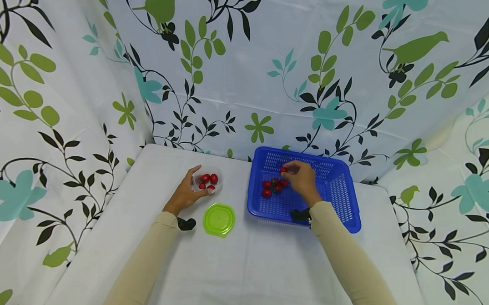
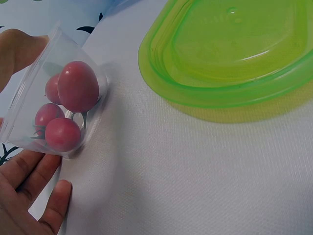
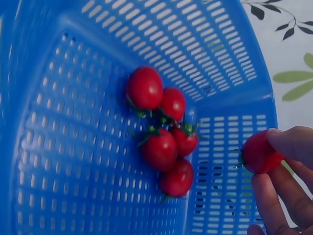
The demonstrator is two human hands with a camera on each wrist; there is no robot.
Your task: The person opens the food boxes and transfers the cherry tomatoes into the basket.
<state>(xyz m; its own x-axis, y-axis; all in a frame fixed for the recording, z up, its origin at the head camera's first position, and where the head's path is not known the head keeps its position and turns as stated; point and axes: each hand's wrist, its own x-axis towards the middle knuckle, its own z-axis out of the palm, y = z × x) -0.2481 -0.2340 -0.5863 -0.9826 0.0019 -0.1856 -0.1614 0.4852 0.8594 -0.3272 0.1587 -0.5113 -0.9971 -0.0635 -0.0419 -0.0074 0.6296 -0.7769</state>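
My left hand [image 1: 186,192] holds a small clear plastic container [image 2: 28,100], its thumb and fingers spread around the sides. Several red cherry tomatoes [image 2: 78,87] lie inside it, some with green stems. Over the blue basket [image 3: 80,142], my right hand [image 1: 305,179] pinches one cherry tomato [image 3: 260,152] between thumb and fingertips, its green calyx pointing toward the basket's inside. Below that hand, several more cherry tomatoes [image 3: 159,149] sit clustered on the slotted basket floor, toward its left side in the head view.
A green plastic lid [image 1: 219,219] lies on the white-covered table [image 1: 239,270], between the container and the basket and closer to me. Behind the table hangs a curtain [image 1: 239,79] printed with leaves and birds.
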